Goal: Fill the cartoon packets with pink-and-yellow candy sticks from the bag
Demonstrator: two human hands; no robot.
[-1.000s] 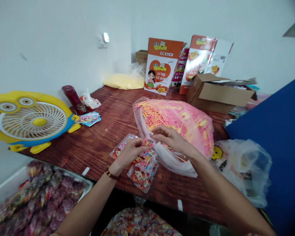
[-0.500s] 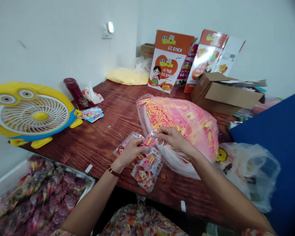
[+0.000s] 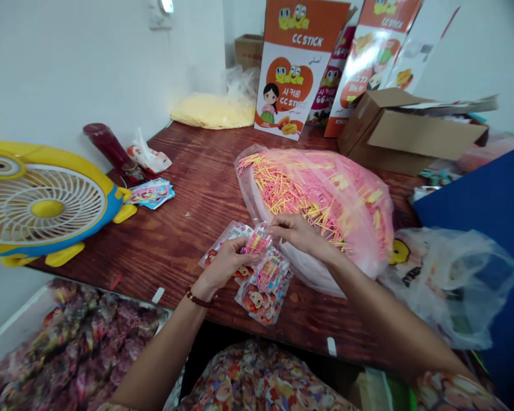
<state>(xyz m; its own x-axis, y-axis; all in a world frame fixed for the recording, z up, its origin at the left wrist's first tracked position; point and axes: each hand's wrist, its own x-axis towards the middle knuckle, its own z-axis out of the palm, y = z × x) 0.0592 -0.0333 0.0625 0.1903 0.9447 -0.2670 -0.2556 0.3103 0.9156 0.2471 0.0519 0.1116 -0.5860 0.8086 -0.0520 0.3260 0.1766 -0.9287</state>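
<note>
My left hand [image 3: 226, 264] and my right hand [image 3: 297, 232] meet over the near edge of the wooden table [image 3: 184, 228]. Both pinch one small clear packet [image 3: 256, 242] with pink sticks inside, left hand at its lower end, right hand at its top. Under the hands lies a small pile of printed cartoon packets [image 3: 263, 285]. Just behind my right hand sits a big clear bag [image 3: 325, 200] full of loose pink and yellow sticks, its mouth open toward me.
A yellow and blue table fan [image 3: 43, 205] stands at the left. A dark red bottle [image 3: 107, 145], more packets [image 3: 151, 193], CC Stick cartons [image 3: 297, 63] and a brown cardboard box [image 3: 406, 134] sit further back. A bin of filled packets [image 3: 68, 348] is below left, a blue board [image 3: 488, 228] right.
The view has tilted down and closer. Both hands still hold the small packet and have shifted slightly together; nothing was picked up or let go.
</note>
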